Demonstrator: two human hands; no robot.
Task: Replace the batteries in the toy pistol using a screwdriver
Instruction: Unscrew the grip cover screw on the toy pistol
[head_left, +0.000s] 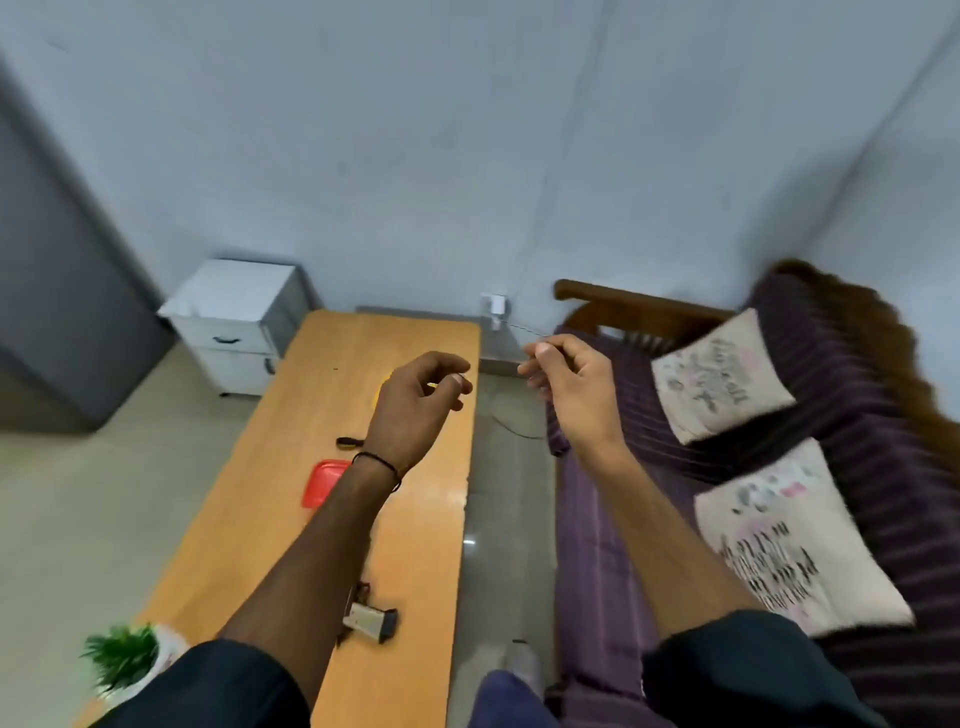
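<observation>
Purple sofa (841, 415) right of the right hand (566, 384), its fingers curled, grip on anything impossible to tell; wooden table (415, 519) under the raised left hand (415, 405), loosely curled and empty; toy pistol (370, 618) lying on the table beside the left forearm; red lid (322, 483) just left of that wrist

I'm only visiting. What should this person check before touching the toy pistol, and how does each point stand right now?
1. The toy pistol lies on the table, at the near end: ok.
2. The left hand is free, raised above the table: ok.
3. The right hand is free: cannot tell; its fingers are curled.
4. Screwdriver located: cannot tell; a small black-and-yellow item near the red lid is blurred.
5. New batteries in sight: cannot tell; none plainly shows.
</observation>
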